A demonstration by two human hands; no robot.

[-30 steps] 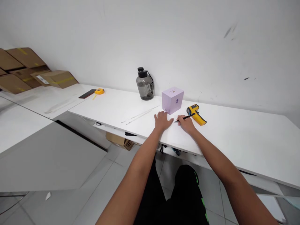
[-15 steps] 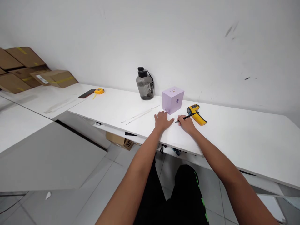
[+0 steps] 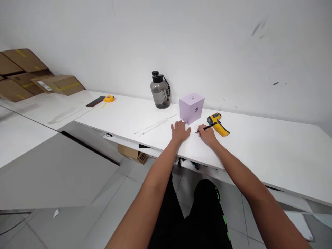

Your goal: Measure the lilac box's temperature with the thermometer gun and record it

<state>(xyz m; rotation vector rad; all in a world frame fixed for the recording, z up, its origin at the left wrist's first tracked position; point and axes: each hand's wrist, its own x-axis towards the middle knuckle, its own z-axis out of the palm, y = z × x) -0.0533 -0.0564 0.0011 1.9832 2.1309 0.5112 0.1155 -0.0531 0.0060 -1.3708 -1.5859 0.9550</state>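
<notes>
My left hand (image 3: 180,131) lies flat on the white table (image 3: 261,148), fingers spread, just in front of a lilac box (image 3: 191,109). My right hand (image 3: 206,134) grips a black pen (image 3: 209,126), its tip pointing left and down at the tabletop; whether the tip touches is too small to tell. Right behind that hand, a yellow and black infrared thermometer (image 3: 219,125) lies on its side. The lilac box stands upright between the two hands and the wall, with a dark emblem on its front.
A large grey water bottle (image 3: 160,93) stands by the wall, left of the box. Farther left lie a yellow tape measure (image 3: 109,99) and a dark flat object (image 3: 95,101). Cardboard boxes (image 3: 64,84) are stacked in the far left corner. Below the tabletop is a shelf (image 3: 124,141) holding items.
My right hand has shifted very slightly right with the pen. My left thumb has drawn in a little. The view has tilted slightly; the objects on the table stay put.
</notes>
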